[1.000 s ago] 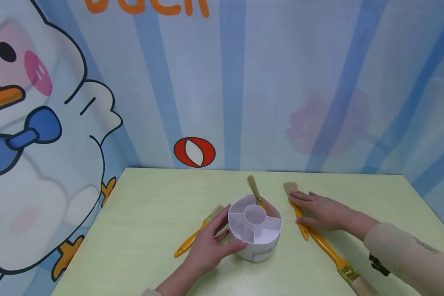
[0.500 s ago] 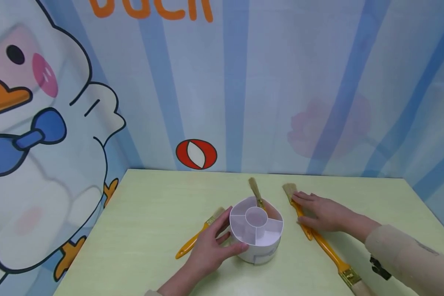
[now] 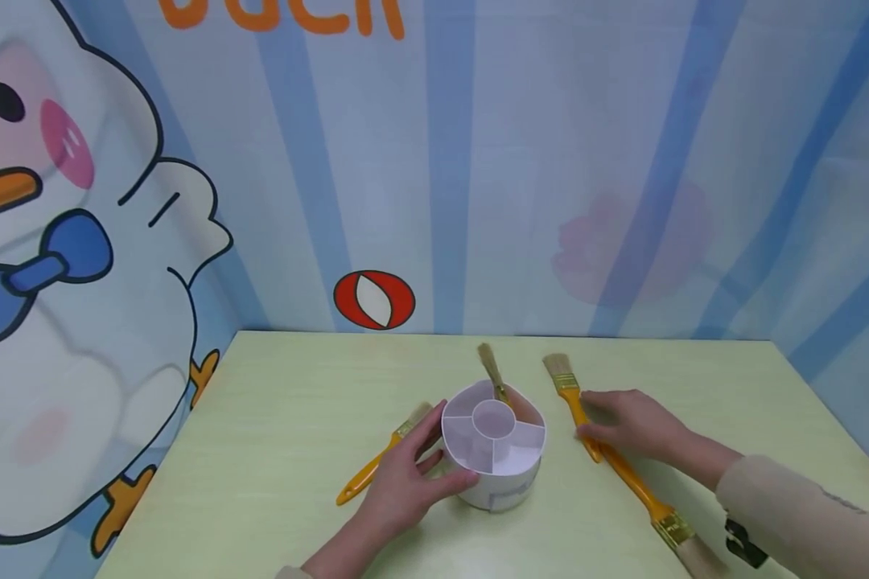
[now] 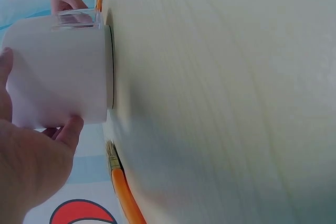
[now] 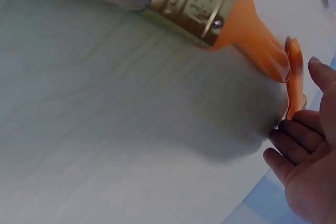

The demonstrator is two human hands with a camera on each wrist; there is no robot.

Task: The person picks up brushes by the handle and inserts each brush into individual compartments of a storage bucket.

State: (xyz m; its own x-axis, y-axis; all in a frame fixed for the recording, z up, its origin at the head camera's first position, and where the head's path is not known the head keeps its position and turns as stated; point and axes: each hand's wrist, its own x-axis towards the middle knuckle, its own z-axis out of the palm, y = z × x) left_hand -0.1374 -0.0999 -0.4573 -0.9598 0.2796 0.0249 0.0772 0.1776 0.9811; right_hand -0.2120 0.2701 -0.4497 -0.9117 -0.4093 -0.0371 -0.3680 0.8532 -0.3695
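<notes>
My left hand grips the side of a white round desk organizer with dividers and a round middle cup; in the left wrist view, fingers and thumb lie round its smooth wall. A small paintbrush leans bristles up in its back compartment. My right hand is spread low beside a flat paintbrush with an orange handle, thumb near the handle's lower end. The right wrist view shows a gap between thumb and fingers by that handle. A larger orange-handled paintbrush lies just below, bristles towards the front.
Another orange-handled paintbrush lies left of the organizer, partly behind my left hand. The pale wooden table ends at a striped cloth backdrop with a printed duck. A clear holder sits on the organizer's wall.
My right hand's fingers have drawn back from the flat paintbrush's metal band, which now shows. The left hand keeps its grip on the organizer; the head view has shifted slightly.
</notes>
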